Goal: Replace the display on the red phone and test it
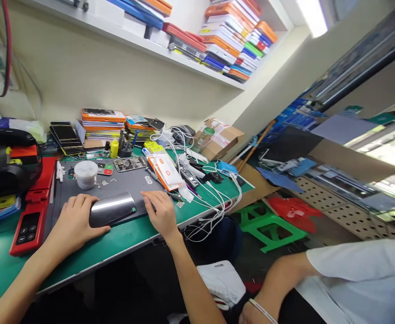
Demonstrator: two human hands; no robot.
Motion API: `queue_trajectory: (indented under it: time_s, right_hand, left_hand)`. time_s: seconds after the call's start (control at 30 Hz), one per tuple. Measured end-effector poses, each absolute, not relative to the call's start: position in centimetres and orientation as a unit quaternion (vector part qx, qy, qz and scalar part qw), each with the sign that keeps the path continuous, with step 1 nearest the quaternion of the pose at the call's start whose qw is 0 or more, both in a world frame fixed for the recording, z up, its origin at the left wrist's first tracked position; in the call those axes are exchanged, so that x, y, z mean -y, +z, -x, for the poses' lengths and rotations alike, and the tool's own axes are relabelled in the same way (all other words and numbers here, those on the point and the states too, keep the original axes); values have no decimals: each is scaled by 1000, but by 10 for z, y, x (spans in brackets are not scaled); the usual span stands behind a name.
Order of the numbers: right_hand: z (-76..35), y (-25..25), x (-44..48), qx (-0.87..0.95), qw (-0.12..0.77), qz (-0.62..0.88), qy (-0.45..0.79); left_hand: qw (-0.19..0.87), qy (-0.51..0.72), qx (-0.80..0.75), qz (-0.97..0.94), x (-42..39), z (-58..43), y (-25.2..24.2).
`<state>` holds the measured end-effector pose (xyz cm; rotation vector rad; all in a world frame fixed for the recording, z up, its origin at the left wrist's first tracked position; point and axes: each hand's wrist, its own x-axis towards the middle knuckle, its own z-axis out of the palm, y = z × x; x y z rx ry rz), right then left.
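Observation:
My left hand (74,219) is wrapped round the left end of a dark, glossy phone screen (114,209), with the thumb along its near edge. A bright band of light reflects off the screen's surface, and a small green tab (133,209) shows at its right corner. Just right of the screen, my right hand (161,212) is closed, its fingertips low over the dark grey work mat (138,182). Whatever those fingers may hold is hidden. Beyond the screen stand a round white tub (86,174) and an opened phone board (130,164).
A red device with buttons (30,229) lies at the left. White cables (214,198) hang over the bench's right edge, beside an orange and white box (166,171). At the right sits another person (359,274); a green stool (273,227) stands behind.

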<state>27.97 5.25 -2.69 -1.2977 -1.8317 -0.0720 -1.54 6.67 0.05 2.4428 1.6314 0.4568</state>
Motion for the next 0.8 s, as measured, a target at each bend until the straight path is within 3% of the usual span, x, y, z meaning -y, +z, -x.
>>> queue_trajectory:
  time_s: [0.17, 0.37, 0.57, 0.8]
  right_hand:
    - [-312, -43, -35, 614, 499, 607, -76]
    - [-426, -64, 1, 323, 565, 749, -128]
    - [-493, -90, 20, 257, 536, 804, 19]
    - [-508, -103, -1, 282, 603, 735, 128]
  left_hand:
    - [63, 157, -543, -823, -72, 18, -5]
    - [59, 147, -547, -822, -75, 17, -5]
    - [85, 156, -545, -819, -68, 13, 0]
    - [115, 156, -552, -811, -59, 8, 10]
